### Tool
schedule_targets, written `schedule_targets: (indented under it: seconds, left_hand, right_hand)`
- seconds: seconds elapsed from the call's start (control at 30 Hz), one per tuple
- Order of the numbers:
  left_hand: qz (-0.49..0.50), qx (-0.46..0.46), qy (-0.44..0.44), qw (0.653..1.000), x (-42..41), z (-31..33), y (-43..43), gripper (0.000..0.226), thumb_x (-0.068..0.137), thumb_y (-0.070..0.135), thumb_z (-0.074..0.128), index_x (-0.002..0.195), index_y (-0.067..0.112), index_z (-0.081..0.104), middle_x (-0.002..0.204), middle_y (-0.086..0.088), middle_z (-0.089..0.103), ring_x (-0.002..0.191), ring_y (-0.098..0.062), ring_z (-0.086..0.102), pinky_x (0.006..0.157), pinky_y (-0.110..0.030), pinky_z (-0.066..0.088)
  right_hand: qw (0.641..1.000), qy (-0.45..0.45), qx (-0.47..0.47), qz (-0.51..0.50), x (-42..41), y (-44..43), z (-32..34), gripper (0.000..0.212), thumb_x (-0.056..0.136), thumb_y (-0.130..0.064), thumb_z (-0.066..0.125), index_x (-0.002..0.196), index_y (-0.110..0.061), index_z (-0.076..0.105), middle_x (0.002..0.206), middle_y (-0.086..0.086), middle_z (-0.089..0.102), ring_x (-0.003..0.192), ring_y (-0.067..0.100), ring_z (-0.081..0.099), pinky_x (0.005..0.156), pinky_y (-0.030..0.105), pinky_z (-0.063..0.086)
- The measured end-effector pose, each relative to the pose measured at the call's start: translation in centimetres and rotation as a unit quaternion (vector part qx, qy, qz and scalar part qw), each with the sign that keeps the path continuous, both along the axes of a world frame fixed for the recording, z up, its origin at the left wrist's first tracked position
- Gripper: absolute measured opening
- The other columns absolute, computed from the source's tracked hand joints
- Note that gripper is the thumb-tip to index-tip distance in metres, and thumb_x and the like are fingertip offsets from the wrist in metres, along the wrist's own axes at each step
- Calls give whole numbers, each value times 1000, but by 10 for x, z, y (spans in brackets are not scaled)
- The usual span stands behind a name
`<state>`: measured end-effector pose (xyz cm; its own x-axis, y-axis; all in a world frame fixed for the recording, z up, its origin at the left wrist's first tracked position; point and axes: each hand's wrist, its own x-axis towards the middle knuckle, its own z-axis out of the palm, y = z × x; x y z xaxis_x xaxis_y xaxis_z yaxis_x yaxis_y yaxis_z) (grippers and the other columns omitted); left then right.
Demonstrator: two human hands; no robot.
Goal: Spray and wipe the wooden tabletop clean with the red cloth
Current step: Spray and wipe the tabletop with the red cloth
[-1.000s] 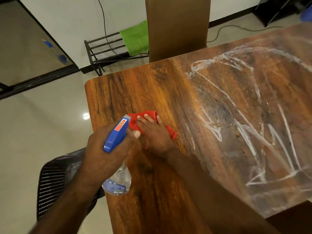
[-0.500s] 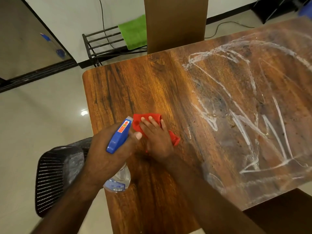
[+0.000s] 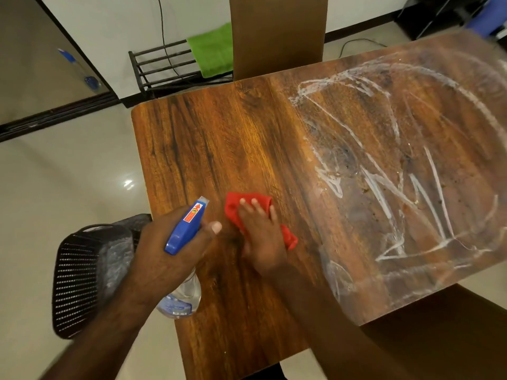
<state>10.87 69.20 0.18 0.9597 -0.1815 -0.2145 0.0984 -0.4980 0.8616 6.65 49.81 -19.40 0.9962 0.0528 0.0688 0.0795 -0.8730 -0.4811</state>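
Note:
The wooden tabletop (image 3: 233,149) fills the middle of the head view. Its left half looks plain brown, while the right half carries white streaks and smears (image 3: 389,187). My right hand (image 3: 260,237) lies flat with straight fingers on the red cloth (image 3: 236,209), pressing it onto the wood near the table's left part. My left hand (image 3: 164,256) grips a clear spray bottle with a blue trigger head (image 3: 186,226), held over the table's left edge beside the cloth.
A black mesh basket (image 3: 82,278) stands on the floor left of the table. A brown chair back (image 3: 277,34) stands at the far edge. Behind it are a dark rack (image 3: 162,67) and a green towel (image 3: 211,50). A dark seat (image 3: 439,338) sits at bottom right.
My right hand and the red cloth have slid a little to the right across the wood. The spray bottle stays in my left hand, almost in place.

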Motion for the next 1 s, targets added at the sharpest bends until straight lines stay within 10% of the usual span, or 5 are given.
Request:
schedule_targets:
  seconds: [0.1, 0.23, 0.4, 0.6, 1.0]
  left_hand:
    - [-4, -24, 8, 1000, -14, 12, -5, 48, 63, 81, 65, 79, 36, 60, 68, 12, 64, 67, -9, 63, 67, -20, 48]
    - [-21, -29, -11, 999, -28, 19, 7, 19, 78, 61, 72, 86, 70, 58, 87, 47, 61, 87, 23, 58, 79, -7, 46]
    - [-52, -2, 20, 998, -36, 0, 30, 42, 74, 73, 61, 79, 31, 62, 72, -1, 66, 65, -26, 65, 67, -39, 62]
    - [-61, 35, 0, 998, -51, -4, 23, 34, 85, 55, 66, 73, 25, 54, 69, 12, 63, 63, -5, 62, 57, -9, 48]
    - [-107, 21, -33, 994, -82, 2, 23, 26, 85, 44, 61, 73, 22, 57, 69, 6, 63, 62, -16, 62, 56, -11, 48]
  right_hand:
    - [992, 11, 6, 124, -20, -20, 0, 76, 89, -15, 54, 162, -21, 35, 171, -2, 31, 161, 20, 19, 130, 55, 5]
    - [996, 32, 13, -84, 12, -102, 7, 70, 98, -8, 59, 162, -18, 35, 166, 3, 39, 158, 23, 28, 129, 59, 15]
    - [981, 26, -2, -191, -7, -65, 10, 67, 102, -13, 56, 164, -15, 31, 168, 3, 36, 159, 22, 23, 129, 58, 15]
    - [996, 46, 27, 74, -100, -12, 10, 80, 91, -10, 59, 165, -24, 29, 171, -6, 25, 161, 13, 11, 131, 51, 2]
    - [988, 37, 68, -136, -136, -3, 21, 81, 94, -2, 60, 166, -21, 27, 171, -5, 25, 162, 15, 9, 131, 56, 6]
